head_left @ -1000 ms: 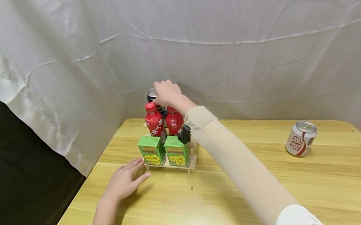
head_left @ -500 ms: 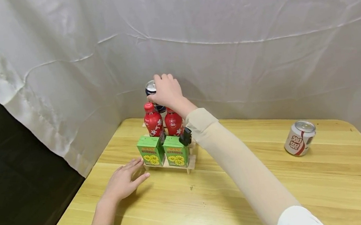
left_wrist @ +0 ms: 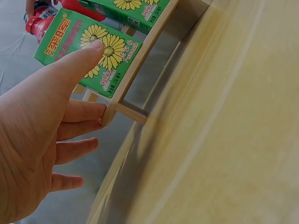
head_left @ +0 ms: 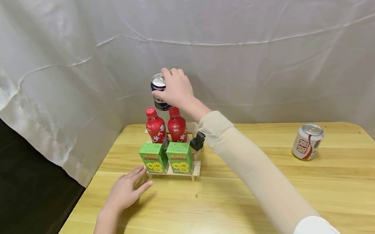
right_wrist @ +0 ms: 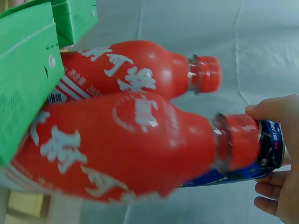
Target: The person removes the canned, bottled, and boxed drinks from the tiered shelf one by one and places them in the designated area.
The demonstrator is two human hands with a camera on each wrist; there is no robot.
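Observation:
My right hand (head_left: pixel 178 89) grips a dark blue drink can (head_left: pixel 159 97) near its top, above and behind two red bottles (head_left: pixel 155 125). In the right wrist view the blue can (right_wrist: pixel 275 142) shows partly behind a red bottle cap (right_wrist: pixel 243 142), thumb on one side and fingers on the other. My left hand (head_left: pixel 125 191) is at the left front of a small wooden stepped rack (head_left: pixel 177 173), fingers spread. In the left wrist view its fingertips meet the rack's corner (left_wrist: pixel 110 112), and the thumb overlaps a green drink carton (left_wrist: pixel 114 51).
Two green cartons (head_left: pixel 180 159) stand on the rack's lowest step, in front of the bottles. A white can with red print (head_left: pixel 307 142) stands on the wooden table (head_left: pixel 254 202) at right. Pale cloth (head_left: pixel 237 68) hangs behind the table.
My right hand has lifted the blue can up from behind the red bottles, uncovering more of the rack's top step. The left hand has stayed at the rack's corner.

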